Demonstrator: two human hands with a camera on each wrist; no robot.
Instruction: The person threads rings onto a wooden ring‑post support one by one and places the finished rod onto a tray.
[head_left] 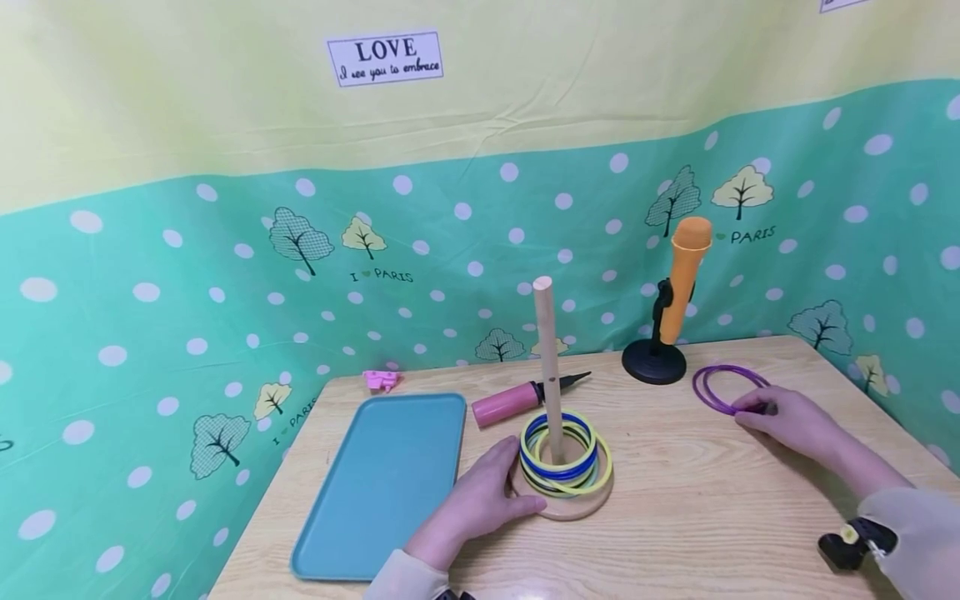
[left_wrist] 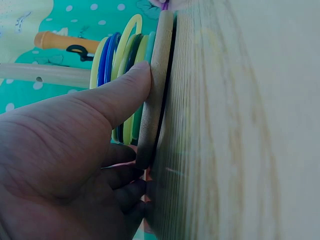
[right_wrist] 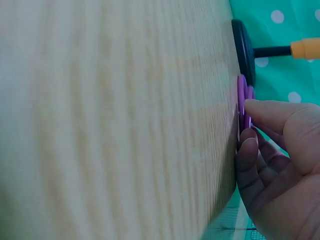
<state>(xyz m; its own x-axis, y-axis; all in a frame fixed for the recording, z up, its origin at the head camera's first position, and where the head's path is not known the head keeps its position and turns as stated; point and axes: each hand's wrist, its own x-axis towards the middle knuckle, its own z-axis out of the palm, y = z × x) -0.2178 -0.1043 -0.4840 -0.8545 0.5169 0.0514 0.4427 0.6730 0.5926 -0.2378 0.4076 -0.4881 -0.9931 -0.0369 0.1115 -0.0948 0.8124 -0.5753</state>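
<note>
A wooden ring-toss stand rises from a round base, with several yellow, blue, black and green rings stacked around its peg. My left hand grips the near left edge of that base; the thumb lies against the rim in the left wrist view, the other fingers on the opposite side. Far to the right, purple rings, apparently two together, lie on the table. Thumb and fingers of my right hand pinch their near right side. Part of the purple rings is hidden behind those fingers.
A blue tray lies left of the stand. Behind it are a pink pump with a black nozzle and a small pink toy. An orange microphone leans in a black holder at the back right. A patterned cloth hangs behind the table.
</note>
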